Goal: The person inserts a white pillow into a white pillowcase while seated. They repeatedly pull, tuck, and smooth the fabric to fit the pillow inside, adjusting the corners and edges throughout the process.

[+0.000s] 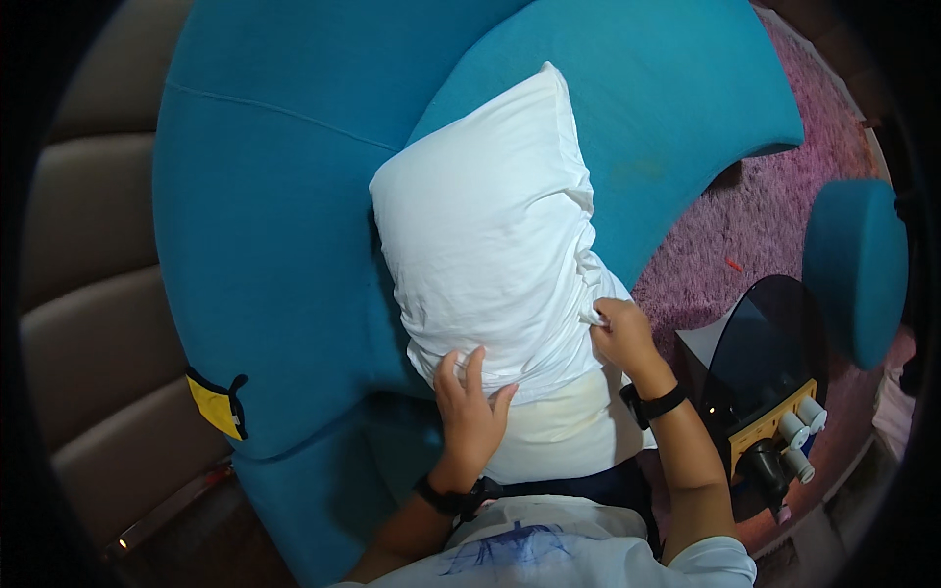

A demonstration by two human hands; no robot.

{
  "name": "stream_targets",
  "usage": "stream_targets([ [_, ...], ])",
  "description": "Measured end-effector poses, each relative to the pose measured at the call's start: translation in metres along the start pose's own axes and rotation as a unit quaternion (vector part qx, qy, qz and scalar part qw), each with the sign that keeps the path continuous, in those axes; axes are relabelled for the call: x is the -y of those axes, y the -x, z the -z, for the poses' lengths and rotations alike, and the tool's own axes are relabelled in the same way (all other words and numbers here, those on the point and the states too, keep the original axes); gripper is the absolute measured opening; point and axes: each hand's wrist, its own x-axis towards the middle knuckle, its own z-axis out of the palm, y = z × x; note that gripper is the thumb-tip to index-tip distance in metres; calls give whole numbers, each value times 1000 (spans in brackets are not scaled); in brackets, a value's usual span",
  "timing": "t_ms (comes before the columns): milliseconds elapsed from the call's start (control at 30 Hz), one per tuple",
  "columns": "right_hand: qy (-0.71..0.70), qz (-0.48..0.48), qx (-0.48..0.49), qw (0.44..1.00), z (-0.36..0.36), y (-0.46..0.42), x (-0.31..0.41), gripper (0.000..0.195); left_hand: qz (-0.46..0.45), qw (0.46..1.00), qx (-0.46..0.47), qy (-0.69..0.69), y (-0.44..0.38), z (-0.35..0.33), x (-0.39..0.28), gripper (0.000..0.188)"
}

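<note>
A white pillowcase [485, 242] covers most of a pillow that lies on the teal sofa in front of me. The cream-coloured end of the pillow [551, 441] shows bare beside my body. My right hand [625, 334] pinches the bunched edge of the pillowcase on its right side. Spread out, my left hand [470, 411] rests with its fingertips on the cloth close to the case's near edge. The fabric is gathered into creases between the two hands. Each wrist wears a black band.
The curved teal sofa [272, 242] surrounds the pillow. A yellow item with black trim [215, 404] lies at its left edge. On the right, a round dark tabletop [764, 353] carries a wooden tray [772, 419] with white cups [794, 430]. Beyond are a pink shaggy rug [706, 257] and a teal stool [853, 272].
</note>
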Motion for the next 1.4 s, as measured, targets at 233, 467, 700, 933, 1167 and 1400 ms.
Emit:
stream_targets([
  [233,-182,-49,23,982,21,23,29,18,35,994,8,105,24,-17,10,84],
  [467,-245,34,99,964,15,10,112,19,57,984,-69,154,24,-22,47,84],
  [700,-128,147,93,976,-48,21,213,17,151,959,-122,208,41,-13,135,74],
  [933,-47,191,188,962,-151,11,293,9,5,892,-443,91,86,76,144,25],
  [1167,-295,240,154,912,-154,29,251,14,-62,989,-59,119,34,127,110,31],
  [1400,-93,133,-172,972,-83,61,136,42,-75,993,21,-92,-5,83,89,47],
])
